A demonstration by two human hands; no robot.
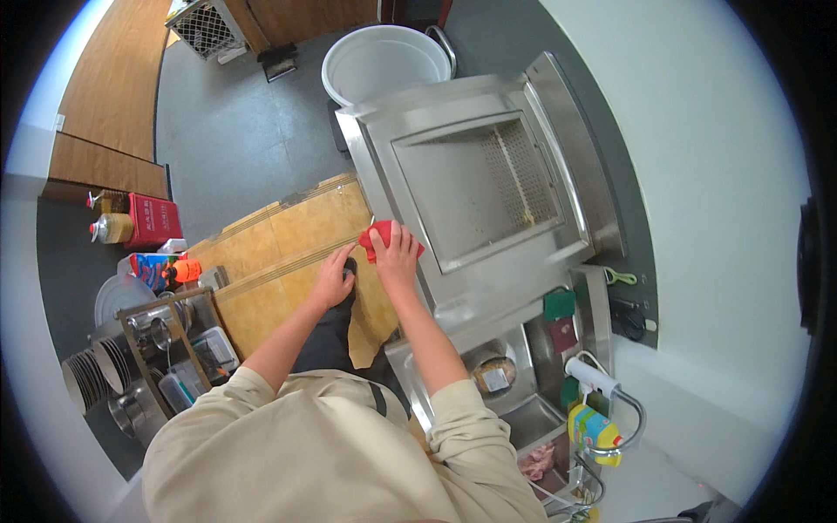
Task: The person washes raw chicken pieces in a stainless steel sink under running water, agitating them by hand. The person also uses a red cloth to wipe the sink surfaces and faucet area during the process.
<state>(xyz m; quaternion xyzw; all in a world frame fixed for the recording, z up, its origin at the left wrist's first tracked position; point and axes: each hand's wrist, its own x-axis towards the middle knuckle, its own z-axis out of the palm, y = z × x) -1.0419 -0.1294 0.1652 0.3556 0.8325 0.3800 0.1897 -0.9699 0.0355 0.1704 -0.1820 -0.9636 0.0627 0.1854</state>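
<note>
My right hand (396, 260) grips a bunched red cloth (367, 250) at the near left edge of a stainless steel unit (451, 297). The unit has a rectangular recess (451, 196) with a perforated panel (513, 163) along one side; a small yellowish scrap (528, 217) lies by that panel. Just left of the cloth, my left hand (332, 280) hangs in the air with nothing in it, fingers slightly apart and their tips near the cloth. Part of the cloth is hidden beneath my right fingers.
A steel sink (529, 418) on my right holds a packaged item (495, 377) and raw meat (539, 463). A yellow detergent bottle (594, 428) stands by the faucet (637, 418). A rack of dishes (167, 346) stands left, beside yellow tiled steps (261, 314). Beyond the unit is a white tub (386, 62).
</note>
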